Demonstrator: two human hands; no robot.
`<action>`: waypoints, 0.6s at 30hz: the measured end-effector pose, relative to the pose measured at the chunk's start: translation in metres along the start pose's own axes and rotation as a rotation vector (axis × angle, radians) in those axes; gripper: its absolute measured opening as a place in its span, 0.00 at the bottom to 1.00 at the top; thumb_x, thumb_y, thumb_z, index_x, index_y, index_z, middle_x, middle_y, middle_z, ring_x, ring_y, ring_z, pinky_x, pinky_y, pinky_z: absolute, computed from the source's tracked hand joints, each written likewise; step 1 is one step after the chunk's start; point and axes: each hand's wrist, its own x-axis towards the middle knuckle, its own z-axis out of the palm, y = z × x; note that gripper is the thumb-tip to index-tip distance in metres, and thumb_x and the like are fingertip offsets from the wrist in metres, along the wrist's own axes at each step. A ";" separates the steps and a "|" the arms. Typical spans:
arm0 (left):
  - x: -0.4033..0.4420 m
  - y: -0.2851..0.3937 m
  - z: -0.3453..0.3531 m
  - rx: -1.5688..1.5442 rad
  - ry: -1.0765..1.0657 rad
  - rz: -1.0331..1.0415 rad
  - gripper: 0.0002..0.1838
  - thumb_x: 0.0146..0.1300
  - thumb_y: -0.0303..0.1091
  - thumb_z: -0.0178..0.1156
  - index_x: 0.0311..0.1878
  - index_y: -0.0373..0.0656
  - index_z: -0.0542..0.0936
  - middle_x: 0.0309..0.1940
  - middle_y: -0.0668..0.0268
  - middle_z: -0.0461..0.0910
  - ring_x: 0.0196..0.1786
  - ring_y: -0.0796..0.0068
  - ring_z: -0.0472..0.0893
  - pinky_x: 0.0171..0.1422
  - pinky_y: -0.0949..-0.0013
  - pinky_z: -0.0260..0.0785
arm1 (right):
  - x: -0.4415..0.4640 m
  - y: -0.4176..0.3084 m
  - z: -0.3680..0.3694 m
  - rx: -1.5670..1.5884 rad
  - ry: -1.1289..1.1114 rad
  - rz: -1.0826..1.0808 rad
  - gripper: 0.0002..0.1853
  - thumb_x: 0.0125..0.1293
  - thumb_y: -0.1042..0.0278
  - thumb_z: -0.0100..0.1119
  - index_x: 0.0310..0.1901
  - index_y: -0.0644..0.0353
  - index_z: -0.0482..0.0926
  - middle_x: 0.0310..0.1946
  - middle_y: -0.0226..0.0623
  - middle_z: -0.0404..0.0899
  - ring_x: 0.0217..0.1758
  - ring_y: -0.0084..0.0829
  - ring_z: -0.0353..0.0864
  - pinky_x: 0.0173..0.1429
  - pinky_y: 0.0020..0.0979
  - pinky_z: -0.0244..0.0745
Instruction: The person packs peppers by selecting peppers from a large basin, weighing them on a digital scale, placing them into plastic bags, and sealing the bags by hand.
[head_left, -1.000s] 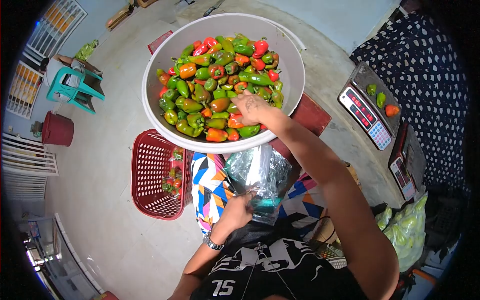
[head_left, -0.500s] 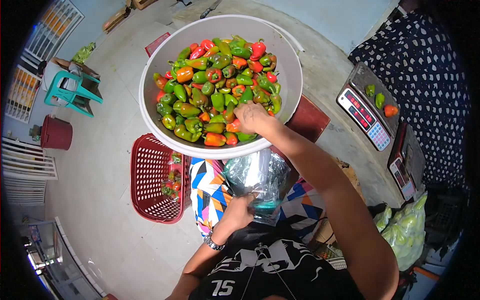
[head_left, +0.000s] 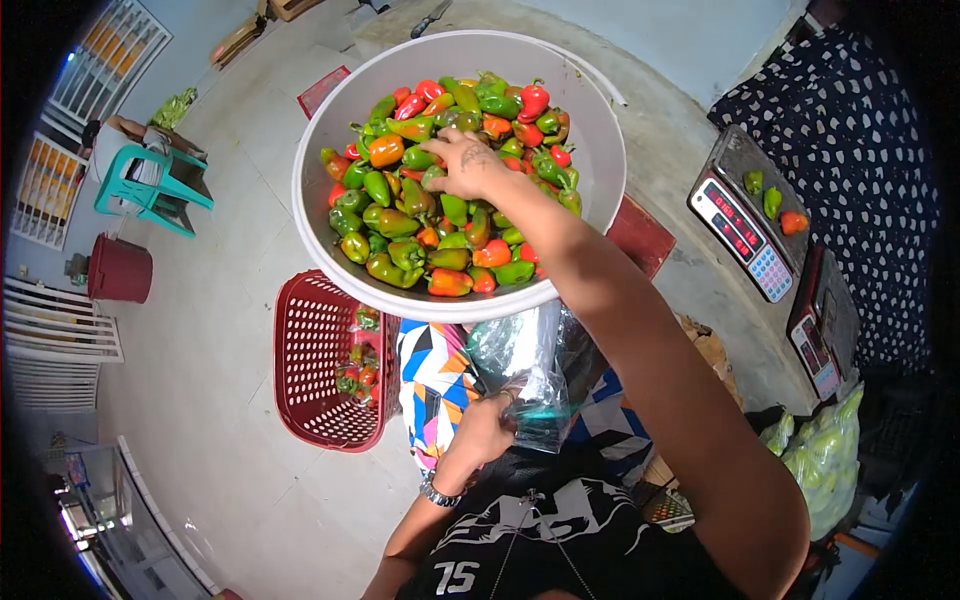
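One round pale-grey tub [head_left: 596,140] holds many glossy green-to-red peppers [head_left: 400,228]; the right hand [head_left: 468,168] touches them, grip unclear. The left hand [head_left: 485,430] grips clear plastic [head_left: 535,385]. One red perforated basket [head_left: 300,350] holds bagged peppers [head_left: 357,380]; one of two digital scales [head_left: 740,240] bears three.

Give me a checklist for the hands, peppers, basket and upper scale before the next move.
1. Right hand over the peppers in the tub: ok.
2. Right hand's grip on a pepper secure: cannot tell, contact is hidden.
3. Left hand holding the clear plastic: ok.
4. Red basket beside the tub, with peppers inside: ok.
5. Upper scale cleared: not ok, three peppers lie on it.
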 end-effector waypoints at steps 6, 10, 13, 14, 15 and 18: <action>-0.001 -0.015 0.005 -0.055 0.062 0.120 0.32 0.57 0.18 0.62 0.68 0.38 0.78 0.65 0.45 0.79 0.63 0.50 0.83 0.62 0.62 0.77 | -0.005 0.013 -0.001 1.455 -0.176 0.534 0.17 0.65 0.57 0.67 0.49 0.59 0.80 0.39 0.40 0.82 0.41 0.37 0.86 0.45 0.36 0.84; 0.000 -0.012 0.006 -0.078 0.005 0.077 0.32 0.57 0.18 0.63 0.68 0.38 0.79 0.64 0.47 0.80 0.60 0.51 0.85 0.61 0.64 0.77 | -0.045 0.019 -0.043 1.839 -0.383 0.548 0.15 0.67 0.55 0.55 0.41 0.59 0.80 0.24 0.35 0.76 0.12 0.24 0.64 0.15 0.26 0.57; 0.003 -0.003 0.002 -0.066 -0.008 0.013 0.31 0.56 0.19 0.63 0.67 0.39 0.80 0.56 0.45 0.84 0.52 0.48 0.87 0.56 0.60 0.78 | -0.075 0.020 -0.068 1.756 -0.242 0.653 0.17 0.67 0.53 0.51 0.37 0.60 0.80 0.23 0.37 0.75 0.10 0.21 0.54 0.13 0.26 0.49; 0.004 -0.002 0.002 -0.070 -0.028 -0.011 0.31 0.56 0.20 0.61 0.66 0.39 0.80 0.52 0.42 0.84 0.50 0.45 0.87 0.54 0.57 0.78 | -0.090 0.021 -0.076 1.769 -0.209 0.633 0.17 0.67 0.54 0.51 0.37 0.61 0.80 0.23 0.38 0.75 0.10 0.21 0.54 0.13 0.26 0.49; 0.007 0.001 0.001 -0.072 -0.050 -0.031 0.30 0.55 0.21 0.60 0.66 0.39 0.80 0.49 0.40 0.84 0.48 0.42 0.86 0.53 0.54 0.78 | -0.104 0.021 -0.083 1.798 -0.077 0.579 0.19 0.70 0.54 0.49 0.40 0.64 0.81 0.25 0.41 0.76 0.13 0.22 0.58 0.16 0.25 0.55; 0.010 0.018 -0.004 -0.005 -0.076 -0.041 0.29 0.56 0.21 0.60 0.65 0.39 0.81 0.47 0.40 0.84 0.46 0.43 0.87 0.51 0.54 0.78 | -0.171 0.058 -0.113 1.402 0.266 0.199 0.25 0.76 0.59 0.47 0.62 0.73 0.74 0.47 0.53 0.81 0.42 0.40 0.81 0.47 0.36 0.78</action>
